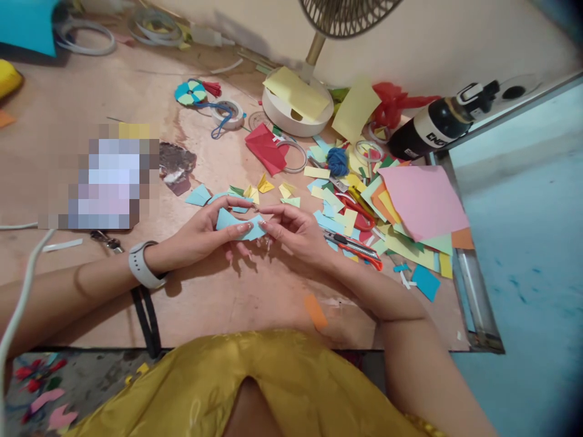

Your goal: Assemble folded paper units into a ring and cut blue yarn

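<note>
A light blue piece of paper is held between both hands, low over the wooden table. My left hand pinches its left part, with the thumb on top and the other fingers behind. At its right end, my right hand grips the paper between thumb and fingers. The paper looks bent, with a curved upper edge. Just beyond the hands lie small folded yellow pieces and a light blue folded piece. An orange box cutter rests right of my right hand.
Paper scraps, red-handled scissors and stacked coloured sheets cover the right side. A black bottle and a fan base stand behind. A blurred phone-like object and a white cable are on the left.
</note>
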Action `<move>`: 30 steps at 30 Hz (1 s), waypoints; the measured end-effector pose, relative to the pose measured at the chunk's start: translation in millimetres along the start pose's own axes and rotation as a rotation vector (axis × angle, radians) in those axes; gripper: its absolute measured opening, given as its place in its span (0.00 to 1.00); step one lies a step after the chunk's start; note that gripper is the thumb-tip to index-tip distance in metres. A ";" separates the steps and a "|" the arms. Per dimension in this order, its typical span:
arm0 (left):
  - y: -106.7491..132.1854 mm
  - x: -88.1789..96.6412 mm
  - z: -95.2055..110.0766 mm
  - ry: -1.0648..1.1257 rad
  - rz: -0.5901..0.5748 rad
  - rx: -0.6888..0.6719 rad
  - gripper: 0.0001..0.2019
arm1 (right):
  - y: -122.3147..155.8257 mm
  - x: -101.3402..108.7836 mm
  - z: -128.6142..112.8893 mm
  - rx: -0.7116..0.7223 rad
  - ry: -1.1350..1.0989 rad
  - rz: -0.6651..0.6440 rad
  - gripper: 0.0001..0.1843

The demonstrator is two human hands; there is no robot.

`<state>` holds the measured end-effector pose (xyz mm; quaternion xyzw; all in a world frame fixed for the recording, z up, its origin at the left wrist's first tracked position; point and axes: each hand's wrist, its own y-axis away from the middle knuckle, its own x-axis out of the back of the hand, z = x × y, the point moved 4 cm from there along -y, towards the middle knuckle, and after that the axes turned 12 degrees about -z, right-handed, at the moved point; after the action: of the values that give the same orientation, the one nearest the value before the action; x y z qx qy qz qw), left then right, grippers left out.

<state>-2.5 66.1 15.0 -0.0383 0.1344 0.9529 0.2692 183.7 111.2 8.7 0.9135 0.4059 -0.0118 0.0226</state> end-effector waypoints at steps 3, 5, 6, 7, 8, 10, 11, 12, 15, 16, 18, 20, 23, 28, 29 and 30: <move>-0.2 -0.1 -0.6 0.004 -0.015 -0.007 0.28 | 2.3 -2.4 -2.2 0.036 0.056 -0.049 0.26; -0.4 -0.2 -1.9 0.021 -0.024 -0.009 0.27 | 3.7 -3.3 -3.1 0.067 0.120 -0.058 0.26; -0.5 -0.4 -3.1 0.036 -0.030 -0.006 0.27 | 4.1 -3.9 -3.3 0.086 0.163 -0.070 0.25; -0.5 -0.6 -4.4 0.057 -0.036 -0.004 0.27 | 4.5 -4.4 -3.2 0.111 0.210 -0.083 0.25; -0.4 -0.6 -5.7 0.080 -0.039 -0.004 0.26 | 4.8 -4.8 -3.0 0.143 0.257 -0.095 0.25; -0.1 -0.5 -7.8 0.122 -0.039 -0.013 0.26 | 5.6 -5.3 -1.6 0.212 0.332 -0.114 0.24; 0.1 -0.5 -8.4 0.137 -0.037 -0.019 0.26 | 6.1 -5.3 -0.4 0.238 0.356 -0.116 0.24; 0.4 -0.5 -8.7 0.142 -0.038 -0.022 0.25 | 6.7 -5.1 1.0 0.253 0.372 -0.112 0.24; 1.5 -0.6 -7.6 0.107 -0.032 -0.017 0.25 | 7.5 -3.7 2.7 0.240 0.349 -0.102 0.26; 1.8 -0.2 -6.5 0.075 -0.023 -0.020 0.25 | 7.2 -3.1 1.7 0.225 0.316 -0.112 0.27; 2.2 0.8 -3.1 -0.023 0.000 -0.050 0.25 | 4.9 -0.5 -2.3 0.184 0.211 -0.135 0.27; 2.3 1.4 0.7 -0.160 0.013 -0.104 0.21 | 0.8 7.2 -6.9 0.130 0.111 -0.065 0.23; 1.8 0.9 3.6 -0.354 -0.016 -0.200 0.14 | -5.9 23.7 -9.6 0.059 0.114 0.168 0.19; 0.2 -1.1 -1.9 -0.421 -0.148 -0.264 0.09 | -22.2 25.8 -4.4 -0.011 0.489 0.142 0.16; 0.1 -0.9 -2.3 -0.415 -0.153 -0.281 0.08 | -26.6 23.4 -3.0 -0.035 0.578 0.124 0.16; 0.2 -0.7 -1.9 -0.415 -0.151 -0.305 0.08 | -31.3 20.8 -1.9 -0.066 0.660 0.119 0.17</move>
<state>-1.9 65.0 13.3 0.1079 -0.0720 0.9268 0.3525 174.3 147.7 8.8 0.8890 0.3373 0.2993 -0.0798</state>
